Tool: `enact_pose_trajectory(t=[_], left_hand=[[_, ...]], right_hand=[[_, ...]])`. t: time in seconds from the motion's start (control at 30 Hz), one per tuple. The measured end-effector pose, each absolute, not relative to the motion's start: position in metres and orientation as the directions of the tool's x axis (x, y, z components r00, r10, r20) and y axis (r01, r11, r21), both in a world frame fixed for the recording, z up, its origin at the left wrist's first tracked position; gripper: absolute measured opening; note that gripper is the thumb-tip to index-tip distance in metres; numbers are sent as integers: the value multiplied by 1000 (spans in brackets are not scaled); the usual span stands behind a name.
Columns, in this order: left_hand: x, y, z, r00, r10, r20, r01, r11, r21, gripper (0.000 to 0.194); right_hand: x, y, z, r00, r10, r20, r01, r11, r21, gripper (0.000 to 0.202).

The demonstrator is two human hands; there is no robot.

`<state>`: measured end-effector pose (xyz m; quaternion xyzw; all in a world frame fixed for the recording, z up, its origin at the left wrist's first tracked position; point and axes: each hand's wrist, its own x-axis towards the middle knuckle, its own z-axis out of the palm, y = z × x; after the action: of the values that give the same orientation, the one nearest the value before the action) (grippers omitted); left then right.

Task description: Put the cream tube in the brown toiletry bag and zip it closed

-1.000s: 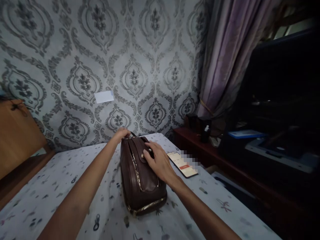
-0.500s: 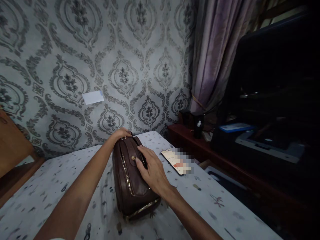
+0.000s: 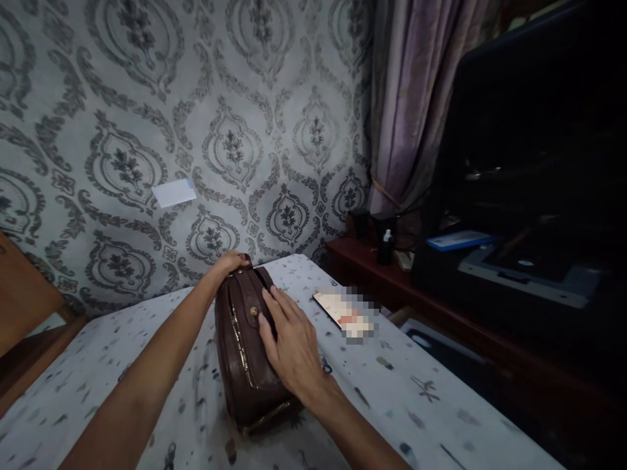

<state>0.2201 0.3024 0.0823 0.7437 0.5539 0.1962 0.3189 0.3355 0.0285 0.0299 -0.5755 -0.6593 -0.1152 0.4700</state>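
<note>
On the patterned worktop (image 3: 421, 405) the brown bag (image 3: 245, 352) lies lengthwise, running away toward the wall; the left hand (image 3: 230, 261) closes its grip on the far end; the right hand (image 3: 289, 343) rests flat on top, fingers spread, clasping nothing.

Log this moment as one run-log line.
left hand: grips far end of brown bag | right hand: flat on bag's side | phone: on table, right of bag

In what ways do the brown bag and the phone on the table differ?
The brown bag is bulky and stands tall; the phone is thin and lies flat. The bag is dark leather with gold zips; the phone is pale. The left hand and right hand touch the bag; the phone lies untouched. Both rest on the table.
</note>
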Motion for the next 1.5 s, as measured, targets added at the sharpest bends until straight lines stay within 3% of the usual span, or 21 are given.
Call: enact_pose_trajectory(t=[0.23,0.53,0.9,1.13,1.5], left_hand=[[218,296,86,231,963,-142,644,-42,764,34],[215,289,92,241,959,-150,551,-8,835,34],[218,281,92,349,917,-191,639,-83,765,25],[217,284,92,345,930,-127,663,-146,734,26],[214,280,89,351,936,-34,572,-186,799,25]], right_hand=[[336,28,31,110,659,744,852,322,-412,43],[335,26,35,109,690,715,832,331,-446,43],[334,26,33,112,681,724,838,327,-437,44],[334,24,30,122,662,740,837,332,-435,42],[334,23,34,101,691,716,850,314,-422,41]])
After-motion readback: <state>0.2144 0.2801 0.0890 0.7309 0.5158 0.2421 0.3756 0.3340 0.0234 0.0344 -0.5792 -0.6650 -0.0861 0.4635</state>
